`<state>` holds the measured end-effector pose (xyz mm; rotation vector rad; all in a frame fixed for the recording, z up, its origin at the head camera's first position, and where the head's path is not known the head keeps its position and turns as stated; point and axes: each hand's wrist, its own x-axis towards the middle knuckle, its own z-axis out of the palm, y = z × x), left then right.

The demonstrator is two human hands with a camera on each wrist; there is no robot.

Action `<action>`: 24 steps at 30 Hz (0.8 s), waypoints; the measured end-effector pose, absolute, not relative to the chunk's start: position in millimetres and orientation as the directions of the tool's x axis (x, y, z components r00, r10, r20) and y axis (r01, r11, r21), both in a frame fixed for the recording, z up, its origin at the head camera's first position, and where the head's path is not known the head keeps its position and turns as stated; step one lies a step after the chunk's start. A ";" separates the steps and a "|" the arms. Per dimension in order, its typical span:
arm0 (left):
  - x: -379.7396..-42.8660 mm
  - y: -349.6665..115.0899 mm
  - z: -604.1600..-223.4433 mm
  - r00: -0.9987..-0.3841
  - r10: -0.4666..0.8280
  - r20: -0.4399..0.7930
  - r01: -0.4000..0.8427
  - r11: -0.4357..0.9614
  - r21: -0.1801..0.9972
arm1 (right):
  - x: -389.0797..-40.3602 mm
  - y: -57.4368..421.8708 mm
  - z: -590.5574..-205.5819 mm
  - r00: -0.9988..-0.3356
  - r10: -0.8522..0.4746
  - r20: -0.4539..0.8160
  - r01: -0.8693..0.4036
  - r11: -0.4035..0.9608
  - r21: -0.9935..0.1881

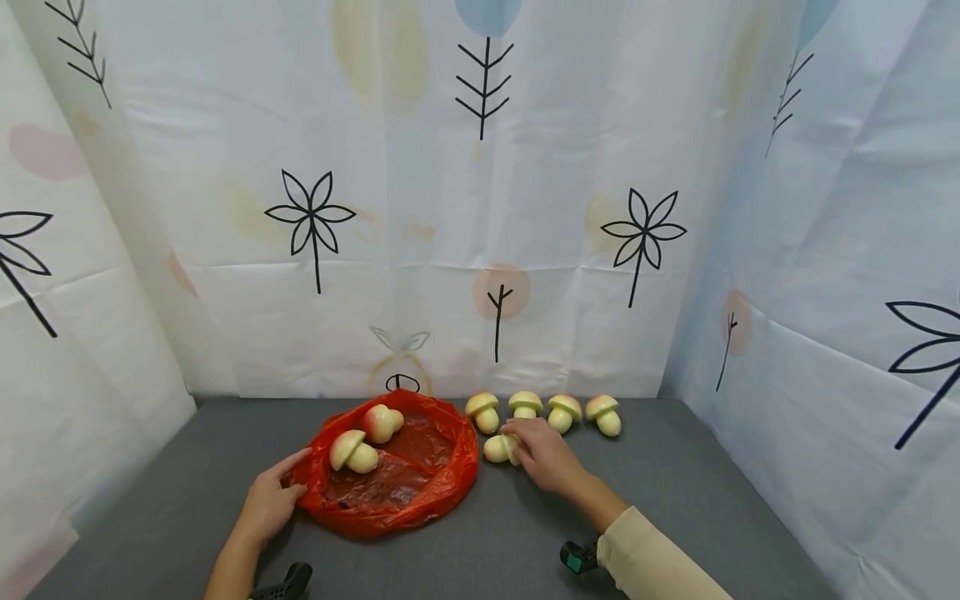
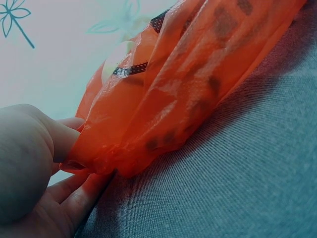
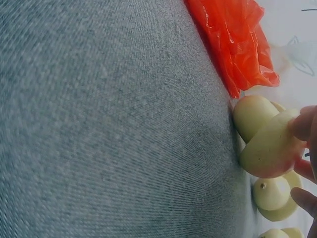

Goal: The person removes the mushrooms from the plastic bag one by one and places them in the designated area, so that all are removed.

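A red plastic bag [image 1: 442, 500] lies wide open on the grey table, with two mushroom-shaped pieces [image 1: 354, 452] inside, pale with pinkish caps. My left hand [image 1: 270, 502] pinches the bag's left edge, thumb on one side and fingers on the other, as the left wrist view shows. Just right of the bag, my right hand [image 1: 546, 454] grips a mushroom [image 3: 272, 144] by its cap; the stem points left, toward the bag. That mushroom appears to rest on the table. Part of its cap is hidden under my fingers in the head view.
Behind my right hand stands a row of several more mushrooms [image 1: 603, 415] along the table's back. Patterned white cloth [image 1: 442, 208] hangs behind and on both sides. The grey table [image 1: 675, 500] extends to the right and in front.
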<state>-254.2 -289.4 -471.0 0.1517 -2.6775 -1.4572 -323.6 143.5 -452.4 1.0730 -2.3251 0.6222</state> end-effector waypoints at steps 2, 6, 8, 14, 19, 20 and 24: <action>-254.0 -289.2 -470.8 -0.991 -0.129 0.033 -0.041 0.536 0.843 | -323.4 143.0 -452.6 -0.566 -0.552 0.612 -0.784 0.591 -0.191; -253.2 -288.8 -470.1 -0.991 -0.130 0.033 -0.041 0.533 0.845 | -323.2 141.4 -453.2 -0.567 -0.531 0.630 -0.773 0.607 -0.185; -252.9 -288.7 -470.2 -0.991 -0.131 0.032 -0.044 0.536 0.843 | -323.2 140.7 -454.3 -0.566 -0.518 0.641 -0.767 0.616 -0.179; -252.9 -288.5 -470.6 -0.990 -0.136 0.035 -0.045 0.546 0.837 | -322.6 139.4 -458.2 -0.568 -0.483 0.666 -0.750 0.638 -0.177; -253.1 -288.6 -470.1 -0.991 -0.131 0.038 -0.040 0.545 0.837 | -322.5 139.2 -460.2 -0.568 -0.465 0.680 -0.746 0.640 -0.185; -252.9 -288.6 -470.0 -0.991 -0.129 0.038 -0.039 0.546 0.837 | -322.5 139.1 -460.4 -0.564 -0.463 0.683 -0.747 0.639 -0.184; -252.1 -288.2 -469.2 -0.991 -0.127 0.034 -0.041 0.544 0.838 | -322.7 138.9 -460.2 -0.549 -0.457 0.700 -0.755 0.631 -0.179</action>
